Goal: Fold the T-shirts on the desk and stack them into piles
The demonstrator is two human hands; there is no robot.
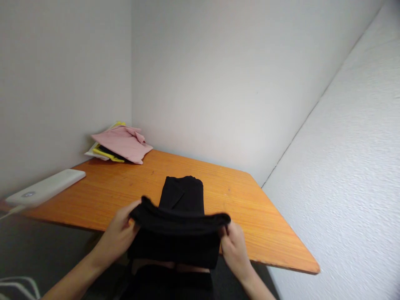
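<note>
Fingers [133, 225], left hand [117, 233], head view: pinched closed on the left end of a black folded garment [175, 248]. Right hand [233, 246]: fingers likewise closed, gripping the garment's right end.

Black garment: its thick-edged upper band is stretched between the two hands, sagging slightly in the middle and blurred. The band lies level with the fingers; a panel hangs below it, between the hands, at the near edge of the surface [250, 216]. Beyond the fingers, a narrower black folded length [183, 193] lies flat on the surface; the raised band hides where the two meet.

Surface: orange-brown, wood-grained, set against pale walls [203, 83].

Far left corner: one pink folded cloth [125, 143], lying on top of yellow [109, 155], black and white pieces, loosely stacked.

Left edge: one white power bank [46, 187], oblong, with a white cable [14, 210] at its near end.
</note>
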